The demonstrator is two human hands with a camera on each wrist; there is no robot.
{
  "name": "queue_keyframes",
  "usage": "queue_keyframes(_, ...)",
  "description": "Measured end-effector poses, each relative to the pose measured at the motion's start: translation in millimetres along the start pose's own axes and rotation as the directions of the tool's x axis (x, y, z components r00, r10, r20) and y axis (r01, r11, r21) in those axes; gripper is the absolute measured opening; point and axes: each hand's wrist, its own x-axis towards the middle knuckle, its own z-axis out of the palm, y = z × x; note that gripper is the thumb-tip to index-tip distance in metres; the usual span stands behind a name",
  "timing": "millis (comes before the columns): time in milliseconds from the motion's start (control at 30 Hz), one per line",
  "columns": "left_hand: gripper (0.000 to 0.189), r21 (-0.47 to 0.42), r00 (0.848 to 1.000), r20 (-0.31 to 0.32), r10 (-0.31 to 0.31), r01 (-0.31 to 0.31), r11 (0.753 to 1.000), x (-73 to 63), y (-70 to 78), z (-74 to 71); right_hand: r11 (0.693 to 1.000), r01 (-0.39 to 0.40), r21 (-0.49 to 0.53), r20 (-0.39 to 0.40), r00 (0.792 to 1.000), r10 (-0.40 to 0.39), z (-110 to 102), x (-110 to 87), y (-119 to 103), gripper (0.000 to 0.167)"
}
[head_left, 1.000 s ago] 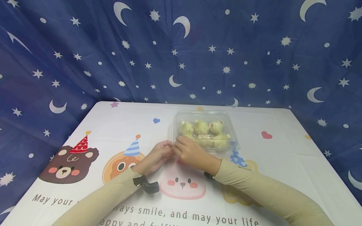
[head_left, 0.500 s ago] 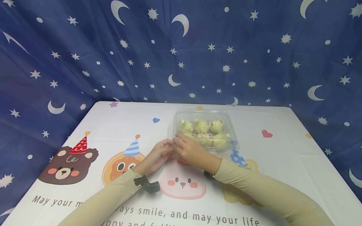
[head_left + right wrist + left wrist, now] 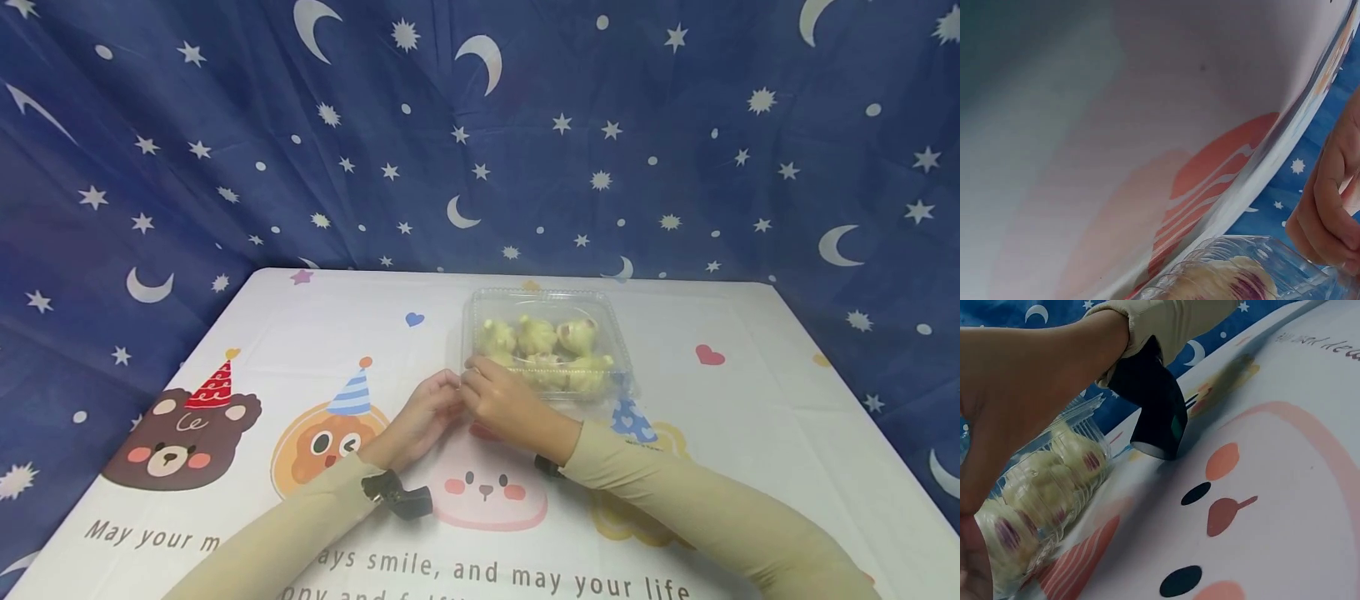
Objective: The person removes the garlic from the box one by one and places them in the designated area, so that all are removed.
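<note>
A clear plastic clamshell box (image 3: 540, 298) stands on the table, holding several pale yellow-green bulbs (image 3: 537, 335) that look like garlic. Purple streaks show on the bulbs (image 3: 1247, 284) in the right wrist view. At the box's front left corner, my left hand (image 3: 422, 417) pinches the edge with bent fingers. My right hand (image 3: 506, 408) grips that same corner from the front, its fingers curled over the rim. The fingertips of both hands meet there and partly hide the corner. In the left wrist view, my right hand (image 3: 1016, 394) reaches across in front of the box (image 3: 1094, 419).
A white tablecloth (image 3: 360, 317) with printed cartoon animals and lettering covers the table. Behind it hangs a dark blue curtain (image 3: 540, 192) with moons and stars. Each wrist carries a black camera mount (image 3: 397, 496).
Both hands stay at the same corner of the box. My left forearm has shifted slightly to the right, and the view has moved a little. The box remains closed.
</note>
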Motion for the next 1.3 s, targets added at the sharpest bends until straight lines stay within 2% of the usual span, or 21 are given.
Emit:
queue_keyframes(267, 0.023, -0.039, 0.999, -0.045, -0.010, 0.008, 0.999, -0.8, -3.3, 7.7, 0.998, -0.028, 0.055, 0.006, 1.000, 0.028, 3, 0.3, 0, 0.048)
queue_keyframes(367, 0.022, -0.017, 0.999, -0.046, 0.002, -0.003, 1.000, -2.5, -1.7, 7.9, 0.998, -0.023, 0.062, 0.017, 1.000, 0.022, 3, -0.6, 2, 0.046)
queue_keyframes(467, 0.023, 0.002, 0.999, -0.055, 0.001, -0.001, 1.000, -3.2, 0.7, 6.7, 0.999, 0.007, 0.033, 0.035, 0.999, -0.008, 2, -2.4, 3, 0.047)
queue_keyframes(700, 0.018, 0.059, 0.995, -0.102, -0.010, 0.016, 0.998, -1.9, 5.6, 2.7, 0.989, 0.137, -0.062, 0.055, 0.990, -0.134, 0, -8.4, 9, 0.057)
queue_keyframes(933, 0.010, 0.091, 0.991, -0.132, 0.007, 0.005, 0.996, -4.2, 10.7, -4.1, 0.976, 0.201, -0.086, -0.062, 0.977, -0.206, 0, -17.1, 19, 0.043)
queue_keyframes(1000, 0.008, 0.100, 0.989, -0.148, 0.007, 0.008, 0.995, -5.4, 12.7, -6.2, 0.974, 0.209, -0.084, -0.087, 0.973, -0.216, 1, -20.2, 21, 0.030)
queue_keyframes(1067, 0.008, 0.101, 0.986, -0.166, 0.001, 0.016, 0.995, -5.6, 14.1, -8.6, 0.976, 0.207, -0.071, -0.093, 0.973, -0.213, 0, -23.3, 24, 0.018)
queue_keyframes(1133, 0.007, 0.105, 0.982, -0.187, -0.003, 0.022, 0.994, -5.9, 15.9, -11.0, 0.976, 0.208, -0.066, -0.079, 0.974, -0.213, 0, -27.1, 27, 0.014)
queue_keyframes(1300, 0.008, 0.091, 0.974, -0.226, 0.000, 0.022, 0.996, -5.9, 20.1, -16.5, 0.979, 0.193, -0.061, -0.044, 0.980, -0.196, -2, -36.8, 32, 0.019)
